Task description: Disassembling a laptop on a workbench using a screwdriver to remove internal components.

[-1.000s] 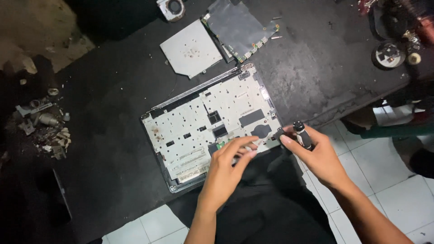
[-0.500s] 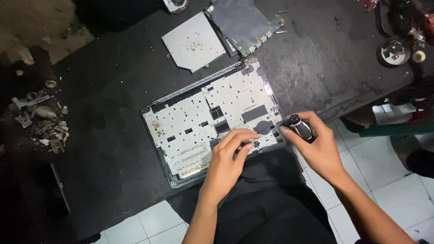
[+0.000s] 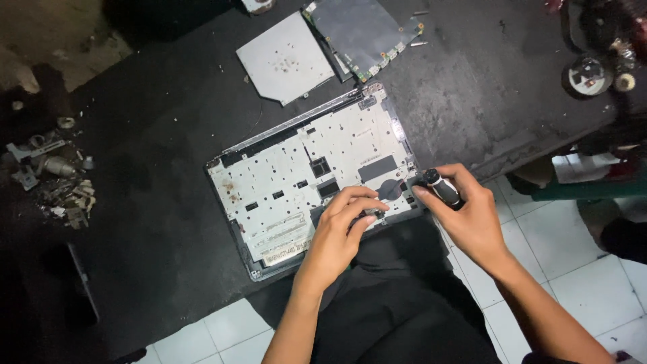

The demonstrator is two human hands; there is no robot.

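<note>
Hand on the left (image 3: 340,232): its fingers are curled down onto the near right part of the opened laptop chassis (image 3: 303,172), the fingertips pinched on a small fitting beside the round cut-out, apparently to steady it; what exactly is pinched cannot be made out. The chassis lies tilted on the dark worktop (image 3: 155,202), its near edge at the worktop's front edge, so that it sits just above the person's lap. A pale rectangular label (image 3: 286,246) with dark print is stuck along the chassis's near left edge.

Scrap metal bits (image 3: 54,178) are heaped at the worktop's left edge, kept well apart from the chassis. A flat grey square drive (image 3: 286,59) and a grey circuit board (image 3: 364,30) are laid aside near the far edge.

The right hand (image 3: 472,216) is closed around a short black-handled screwdriver (image 3: 441,187), held upright at the chassis's near right corner, seemingly over a screw. Round reels (image 3: 588,73) are seen at the far right corner.
</note>
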